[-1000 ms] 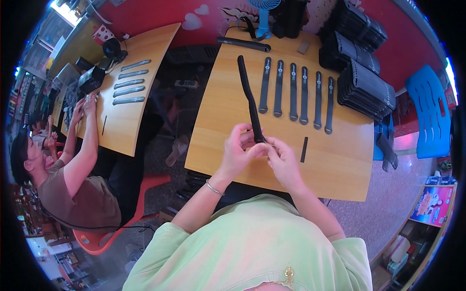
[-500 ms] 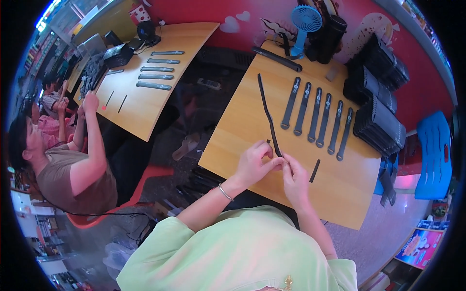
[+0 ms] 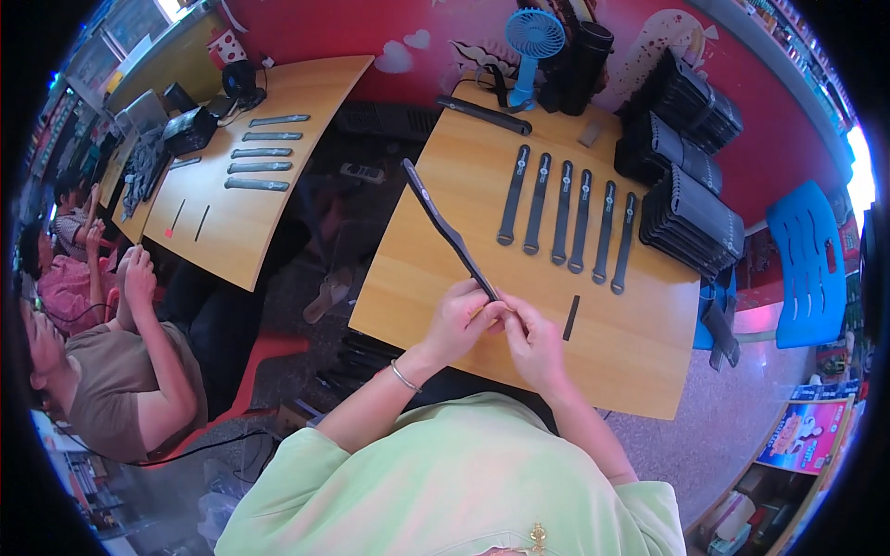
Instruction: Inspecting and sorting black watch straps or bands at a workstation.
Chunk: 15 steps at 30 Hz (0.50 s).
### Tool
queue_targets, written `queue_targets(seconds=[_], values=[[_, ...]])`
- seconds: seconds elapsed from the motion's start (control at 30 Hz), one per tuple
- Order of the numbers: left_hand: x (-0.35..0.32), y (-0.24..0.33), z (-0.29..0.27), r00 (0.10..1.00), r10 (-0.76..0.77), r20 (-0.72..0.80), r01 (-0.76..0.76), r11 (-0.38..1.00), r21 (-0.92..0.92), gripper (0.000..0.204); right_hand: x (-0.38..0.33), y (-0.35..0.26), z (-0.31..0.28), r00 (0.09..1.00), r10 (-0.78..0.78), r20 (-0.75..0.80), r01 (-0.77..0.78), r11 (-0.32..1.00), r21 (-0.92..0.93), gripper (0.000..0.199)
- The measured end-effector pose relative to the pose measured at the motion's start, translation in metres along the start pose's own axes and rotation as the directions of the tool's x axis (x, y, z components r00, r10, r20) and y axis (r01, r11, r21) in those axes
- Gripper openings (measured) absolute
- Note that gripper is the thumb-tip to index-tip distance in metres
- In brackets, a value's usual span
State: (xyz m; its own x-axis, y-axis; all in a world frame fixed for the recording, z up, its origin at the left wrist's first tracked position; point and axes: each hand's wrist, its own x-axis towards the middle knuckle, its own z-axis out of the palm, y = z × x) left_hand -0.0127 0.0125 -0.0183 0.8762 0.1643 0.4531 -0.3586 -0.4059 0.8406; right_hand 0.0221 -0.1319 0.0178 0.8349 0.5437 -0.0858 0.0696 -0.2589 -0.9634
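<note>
A long dark grey strap (image 3: 445, 228) slants up and away over the table from between my fingers. My left hand (image 3: 457, 326) pinches it near its lower end. The fingers of my right hand (image 3: 535, 342) close on that same end, right beside the left; the tip itself is hidden by the fingers. To the right of my hands a short black strip (image 3: 571, 318) lies on the wooden table (image 3: 400, 278). Beyond it several similar straps (image 3: 565, 213) lie side by side in a row, each with a rounded end toward me.
Stacks of folded black straps (image 3: 691, 222) stand along the table's right side. At the back are a blue handheld fan (image 3: 534, 42), a black bottle (image 3: 588, 67) and a dark flat strap (image 3: 484, 115). A blue chair (image 3: 808, 269) is at right. Left, another person (image 3: 139, 380) sits by a second table (image 3: 320, 111).
The view has shifted, so the table sits further left. The held strap has turned, showing its broader face and leaning more to the left. Both hands keep their pinch on its end.
</note>
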Motion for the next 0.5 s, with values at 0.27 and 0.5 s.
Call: queue_targets(seconds=[0.27,0.5], values=[[0.013,0.002,-0.005,0.988,0.082,0.131,-0.091,0.994,0.063,0.010,0.005,0.003,-0.017,0.983,-0.163,-0.086,0.156,0.985,-0.079,0.028],[-0.005,0.017,-0.011,0.860,0.154,0.486,-0.128,0.988,-0.085,0.023,0.020,-0.008,-0.049,0.910,-0.360,-0.209,0.244,0.868,-0.432,0.028]])
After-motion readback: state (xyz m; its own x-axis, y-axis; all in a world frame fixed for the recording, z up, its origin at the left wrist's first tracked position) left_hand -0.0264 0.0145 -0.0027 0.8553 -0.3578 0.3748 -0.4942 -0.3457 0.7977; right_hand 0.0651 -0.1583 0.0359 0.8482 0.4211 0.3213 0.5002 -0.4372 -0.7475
